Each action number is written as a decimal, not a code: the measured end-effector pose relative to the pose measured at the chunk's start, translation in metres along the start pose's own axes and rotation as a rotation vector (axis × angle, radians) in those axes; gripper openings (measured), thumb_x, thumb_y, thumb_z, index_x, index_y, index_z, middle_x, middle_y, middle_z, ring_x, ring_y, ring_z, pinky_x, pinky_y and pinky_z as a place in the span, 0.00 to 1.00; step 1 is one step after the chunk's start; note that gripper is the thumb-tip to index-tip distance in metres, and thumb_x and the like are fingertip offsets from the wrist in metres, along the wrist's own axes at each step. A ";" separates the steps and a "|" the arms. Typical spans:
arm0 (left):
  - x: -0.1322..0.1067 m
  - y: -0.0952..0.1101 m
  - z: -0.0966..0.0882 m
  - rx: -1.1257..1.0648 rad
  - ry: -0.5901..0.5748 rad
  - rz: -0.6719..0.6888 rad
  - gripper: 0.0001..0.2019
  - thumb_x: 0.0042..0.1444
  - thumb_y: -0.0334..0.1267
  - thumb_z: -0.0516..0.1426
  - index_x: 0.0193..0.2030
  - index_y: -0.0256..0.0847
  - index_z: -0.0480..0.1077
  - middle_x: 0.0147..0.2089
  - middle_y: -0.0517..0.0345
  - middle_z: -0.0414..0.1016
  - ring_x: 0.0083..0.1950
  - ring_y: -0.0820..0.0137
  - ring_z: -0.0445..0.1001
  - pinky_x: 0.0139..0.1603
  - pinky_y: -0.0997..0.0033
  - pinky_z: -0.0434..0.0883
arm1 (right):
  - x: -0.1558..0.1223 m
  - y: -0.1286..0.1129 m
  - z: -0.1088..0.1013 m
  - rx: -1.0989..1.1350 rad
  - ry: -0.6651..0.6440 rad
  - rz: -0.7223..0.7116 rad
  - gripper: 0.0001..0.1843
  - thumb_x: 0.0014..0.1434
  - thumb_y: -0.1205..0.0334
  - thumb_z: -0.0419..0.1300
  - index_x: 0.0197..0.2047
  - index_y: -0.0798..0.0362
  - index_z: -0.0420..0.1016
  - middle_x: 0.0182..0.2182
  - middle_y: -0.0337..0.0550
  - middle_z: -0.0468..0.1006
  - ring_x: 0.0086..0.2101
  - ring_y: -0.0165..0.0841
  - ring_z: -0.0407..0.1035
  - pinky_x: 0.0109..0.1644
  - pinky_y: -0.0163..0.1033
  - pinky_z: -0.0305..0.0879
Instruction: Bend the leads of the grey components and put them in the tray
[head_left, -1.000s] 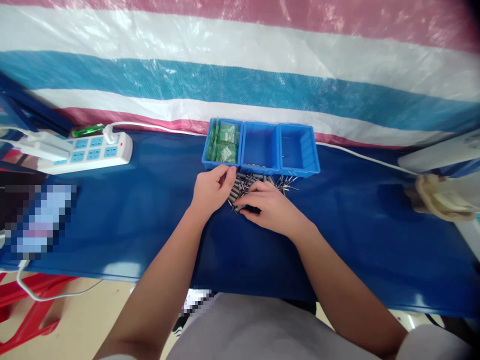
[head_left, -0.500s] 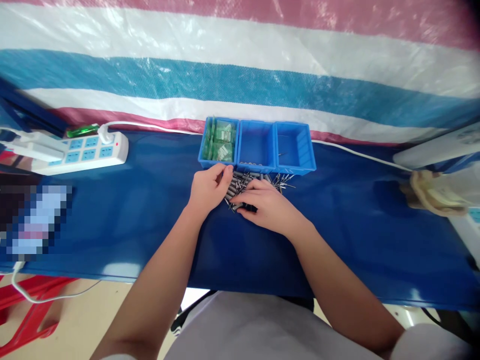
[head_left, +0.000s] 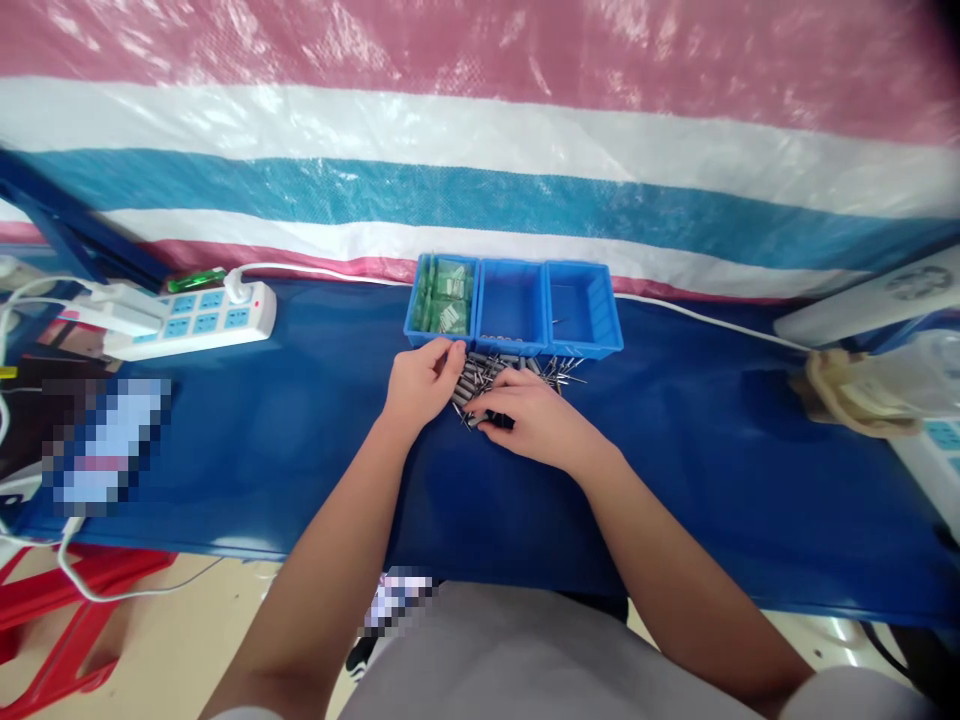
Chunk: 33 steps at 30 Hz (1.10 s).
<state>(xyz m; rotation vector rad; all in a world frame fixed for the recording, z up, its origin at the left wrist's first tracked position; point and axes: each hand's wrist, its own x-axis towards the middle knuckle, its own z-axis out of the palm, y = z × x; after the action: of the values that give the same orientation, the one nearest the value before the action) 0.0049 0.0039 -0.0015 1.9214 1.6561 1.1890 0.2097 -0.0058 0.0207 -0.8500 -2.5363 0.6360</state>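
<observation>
A heap of small dark cylindrical parts with thin metal leads (head_left: pixel 491 372) lies on the blue table cover (head_left: pixel 675 450), just in front of three joined blue bins (head_left: pixel 514 310). My left hand (head_left: pixel 420 385) rests at the heap's left edge with its fingers curled and pinched near the left bin. My right hand (head_left: pixel 529 415) lies over the heap's near side, fingers bent and pressed on the parts. The left bin holds small green pieces (head_left: pixel 446 295); the middle and right bins hold very few parts.
A white power strip (head_left: pixel 199 322) with a plugged cable sits at the far left. A beige cloth-like object (head_left: pixel 851 400) and white devices lie at the right. A striped plastic tarp (head_left: pixel 480 150) rises behind the bins. Red stool legs (head_left: pixel 52 620) stand below left.
Both hands stay on the heap with only slight finger shifts. The camera has tilted, so the whole scene sits a little lower in the picture.
</observation>
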 end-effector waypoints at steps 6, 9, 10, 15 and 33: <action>-0.002 -0.003 -0.001 -0.006 0.019 0.010 0.20 0.69 0.49 0.53 0.33 0.38 0.78 0.23 0.60 0.74 0.24 0.74 0.69 0.29 0.73 0.63 | 0.000 0.002 0.001 0.088 0.110 -0.076 0.12 0.58 0.72 0.65 0.43 0.49 0.83 0.34 0.42 0.82 0.41 0.38 0.72 0.48 0.45 0.68; -0.004 -0.004 -0.001 -0.014 0.034 -0.014 0.21 0.68 0.50 0.53 0.33 0.38 0.78 0.23 0.60 0.74 0.24 0.74 0.68 0.29 0.73 0.62 | 0.000 0.005 0.003 0.168 0.199 -0.097 0.11 0.57 0.72 0.64 0.42 0.49 0.82 0.35 0.41 0.82 0.40 0.37 0.73 0.48 0.45 0.71; -0.004 -0.005 -0.001 -0.023 0.038 -0.019 0.21 0.68 0.50 0.53 0.33 0.38 0.78 0.23 0.60 0.73 0.24 0.74 0.69 0.29 0.73 0.63 | 0.000 0.005 0.003 0.191 0.229 -0.093 0.12 0.57 0.72 0.63 0.42 0.49 0.82 0.36 0.42 0.82 0.40 0.37 0.74 0.48 0.45 0.72; -0.007 -0.003 -0.001 -0.049 0.022 -0.026 0.20 0.68 0.49 0.53 0.32 0.39 0.78 0.23 0.61 0.73 0.25 0.74 0.70 0.30 0.73 0.64 | -0.003 0.010 0.009 0.273 0.351 0.017 0.12 0.58 0.72 0.63 0.43 0.49 0.81 0.41 0.43 0.81 0.33 0.31 0.75 0.36 0.37 0.74; -0.008 0.005 -0.003 -0.062 0.007 0.024 0.15 0.68 0.46 0.55 0.38 0.40 0.78 0.24 0.62 0.73 0.23 0.76 0.69 0.29 0.76 0.66 | 0.004 0.003 0.015 0.234 0.503 -0.040 0.11 0.63 0.69 0.61 0.45 0.47 0.82 0.43 0.45 0.82 0.43 0.35 0.78 0.49 0.41 0.78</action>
<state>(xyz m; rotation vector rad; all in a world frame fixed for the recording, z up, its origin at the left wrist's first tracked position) 0.0061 -0.0062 0.0011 1.9068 1.5843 1.2429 0.2014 -0.0055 0.0078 -0.7600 -1.9804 0.6014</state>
